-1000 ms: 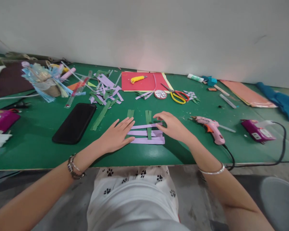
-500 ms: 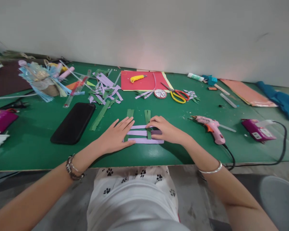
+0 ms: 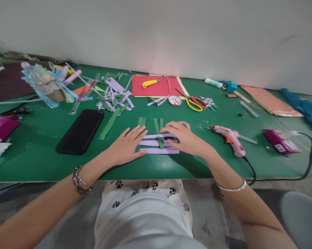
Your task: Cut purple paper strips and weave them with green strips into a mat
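Observation:
Lilac paper strips [image 3: 159,151] lie crosswise on the table, with green paper strips [image 3: 161,142] running through them front to back. Flat over the left end of the strips rests my left hand [image 3: 128,145], its fingers spread and thumb on the nearest lilac strip. My right hand [image 3: 185,138] is curved over the right ends, thumb and forefinger apart, fingertips by the upper lilac strip. Two green ends splay out beyond the right-hand fingers. Whether the right fingertips press on the paper is hard to see.
A black phone [image 3: 80,131] lies left, near loose paper strips [image 3: 116,93]. Behind are a yellow cutter [image 3: 149,83] on red paper [image 3: 157,90] and scissors [image 3: 193,103]. On the right, a pink glue gun [image 3: 231,138] trails its cord near a purple power socket [image 3: 280,142].
My right hand has lifted slightly and moved right, its thumb and forefinger parting. The green strip ends near it have spread apart. My left hand stays flat on the strips.

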A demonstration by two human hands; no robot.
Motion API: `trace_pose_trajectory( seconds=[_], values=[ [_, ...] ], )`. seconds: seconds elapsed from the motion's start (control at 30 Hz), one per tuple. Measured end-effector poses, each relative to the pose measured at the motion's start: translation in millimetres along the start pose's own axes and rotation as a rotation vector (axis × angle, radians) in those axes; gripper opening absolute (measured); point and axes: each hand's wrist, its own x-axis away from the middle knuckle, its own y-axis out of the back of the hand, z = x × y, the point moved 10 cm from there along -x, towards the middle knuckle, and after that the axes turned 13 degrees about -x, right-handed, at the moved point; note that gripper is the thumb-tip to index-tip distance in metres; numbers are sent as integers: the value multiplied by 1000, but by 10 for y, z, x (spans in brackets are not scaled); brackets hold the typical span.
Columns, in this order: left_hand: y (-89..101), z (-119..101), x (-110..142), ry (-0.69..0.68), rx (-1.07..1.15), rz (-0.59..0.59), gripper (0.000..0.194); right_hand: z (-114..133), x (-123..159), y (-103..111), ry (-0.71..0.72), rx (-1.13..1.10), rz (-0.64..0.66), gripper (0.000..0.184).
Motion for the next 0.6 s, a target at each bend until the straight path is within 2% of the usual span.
trace_pose_trajectory(
  seconds=[0.1, 0.2, 0.27, 0.43, 0.6],
  values=[
    [-8, -3, -1, 11, -6, 7, 65, 75, 84, -47, -1, -6, 50, 14],
    [-9, -3, -2, 27, -7, 3, 61, 137, 138, -176, 24, 1, 99, 25],
    [-6, -7, -1, 26, -6, 1, 61, 137, 149, -223, 35, 9, 85, 28],
    [10, -2, 11, -8, 10, 3, 64, 87, 162, -251, 60, 33, 26, 14],
    [16, 51, 48, -45, 21, -8, 68, 58, 207, -173, 46, 12, -54, 28]
  ],
)
